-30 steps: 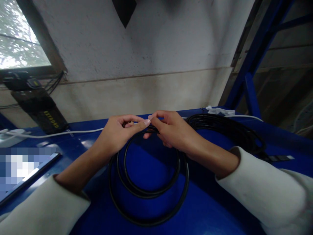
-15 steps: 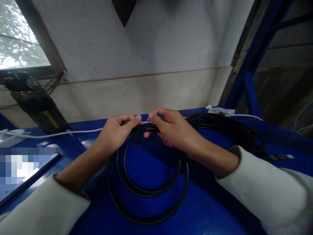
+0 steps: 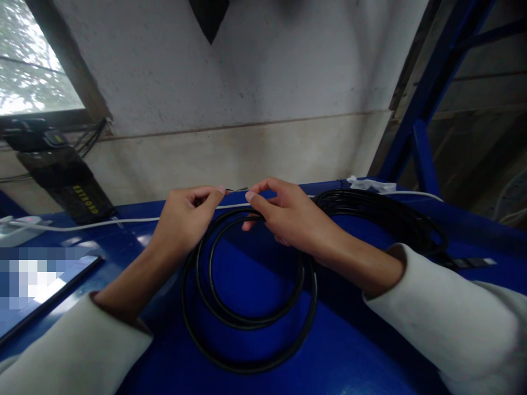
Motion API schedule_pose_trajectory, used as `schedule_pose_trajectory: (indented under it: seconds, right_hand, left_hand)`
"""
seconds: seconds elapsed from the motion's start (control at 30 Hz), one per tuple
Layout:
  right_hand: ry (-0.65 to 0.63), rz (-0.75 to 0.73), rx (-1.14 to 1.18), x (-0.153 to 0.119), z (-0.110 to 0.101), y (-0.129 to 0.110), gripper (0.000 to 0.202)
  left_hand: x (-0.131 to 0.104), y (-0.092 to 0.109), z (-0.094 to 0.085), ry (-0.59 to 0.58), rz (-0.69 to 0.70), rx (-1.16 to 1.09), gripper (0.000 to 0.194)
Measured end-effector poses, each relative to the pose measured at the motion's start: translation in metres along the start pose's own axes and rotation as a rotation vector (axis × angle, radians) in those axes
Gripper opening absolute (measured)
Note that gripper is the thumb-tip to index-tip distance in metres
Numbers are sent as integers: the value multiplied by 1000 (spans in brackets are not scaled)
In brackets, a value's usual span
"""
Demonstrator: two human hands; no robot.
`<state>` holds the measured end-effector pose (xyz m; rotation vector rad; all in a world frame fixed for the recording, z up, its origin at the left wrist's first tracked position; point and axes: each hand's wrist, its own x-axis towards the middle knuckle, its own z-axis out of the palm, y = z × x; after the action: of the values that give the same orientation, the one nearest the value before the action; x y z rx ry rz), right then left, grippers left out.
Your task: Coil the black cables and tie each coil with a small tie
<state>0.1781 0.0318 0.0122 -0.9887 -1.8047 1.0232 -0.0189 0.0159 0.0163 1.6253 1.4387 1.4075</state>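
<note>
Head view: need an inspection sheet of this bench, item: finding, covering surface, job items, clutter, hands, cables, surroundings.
Surface: blue tabletop, glossy, reflections at left.
Job items: looped black cable; thin strand above its top, exact type unclear.
Clutter: dark bottle and screen device at left; crumpled white item at back right.
Hands: left hand pinches the strand; right hand holds the loops' top.
Cables: black coil at right; white cable runs behind the hands.
Surroundings: wall, window, blue frame.
</note>
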Motion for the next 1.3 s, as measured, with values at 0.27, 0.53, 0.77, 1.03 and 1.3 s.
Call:
schedule_pose_trajectory:
  seconds: [0.27, 0.53, 0.77, 1.03, 1.3]
  right_hand:
    - [-8, -32, -78, -5, -1, -8, 28]
    - [-1, -44, -191, -3, -2, -6, 38]
    - [21, -43, -151, -2, 0, -5, 29]
    - [47, -22, -150, -4, 2, -6, 23]
    - [61, -170, -242, -1, 0, 2, 34]
  left_hand:
    - [-2, 3, 1, -16, 183, 343, 28]
    - [-3, 3, 1, -123, 260, 366, 35]
    - [-3, 2, 1, -201, 223, 356, 41]
    - [-1, 1, 1, -198, 218, 369, 40]
    - [-1, 4, -2, -42, 222, 455, 34]
